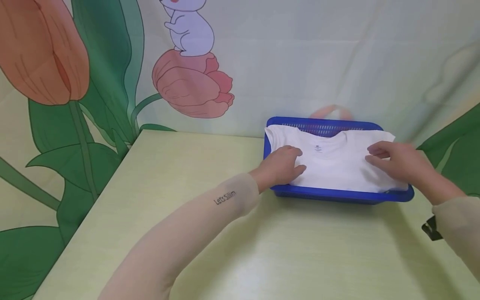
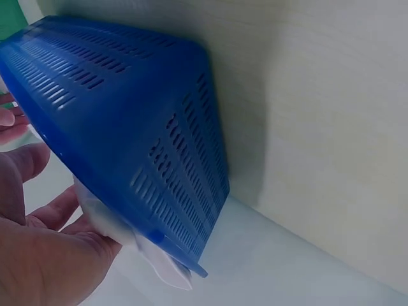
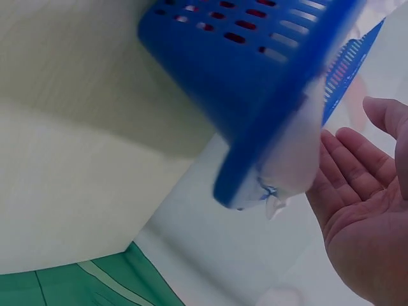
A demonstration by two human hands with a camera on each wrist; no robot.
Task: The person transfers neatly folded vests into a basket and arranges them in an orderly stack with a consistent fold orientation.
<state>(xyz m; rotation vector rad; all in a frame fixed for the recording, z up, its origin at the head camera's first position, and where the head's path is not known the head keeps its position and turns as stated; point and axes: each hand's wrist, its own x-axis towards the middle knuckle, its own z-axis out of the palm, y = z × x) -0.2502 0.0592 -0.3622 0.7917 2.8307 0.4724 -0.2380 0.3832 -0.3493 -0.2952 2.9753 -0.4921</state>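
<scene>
A folded white shirt [image 1: 326, 166] with a small dark print at its neckline lies across the top of a blue plastic basket [image 1: 341, 195]. My left hand [image 1: 281, 166] is at the shirt's left side, thumb apart from the fingers, and in the left wrist view the fingertips meet the white cloth by the rim. Over the shirt's right side is my right hand [image 1: 403, 162], its fingers fairly straight. The right wrist view shows that palm [image 3: 363, 223] with nothing in it, beside the basket's rim. Most of the basket's inside is hidden under the shirt.
The basket stands on a pale table [image 1: 187, 166] near its back edge. Behind hangs a cloth backdrop [image 1: 300, 62] printed with tulips and a white animal. A pink loop [image 1: 331, 110] shows behind the basket. A black item [image 1: 432, 228] sits at the right wrist.
</scene>
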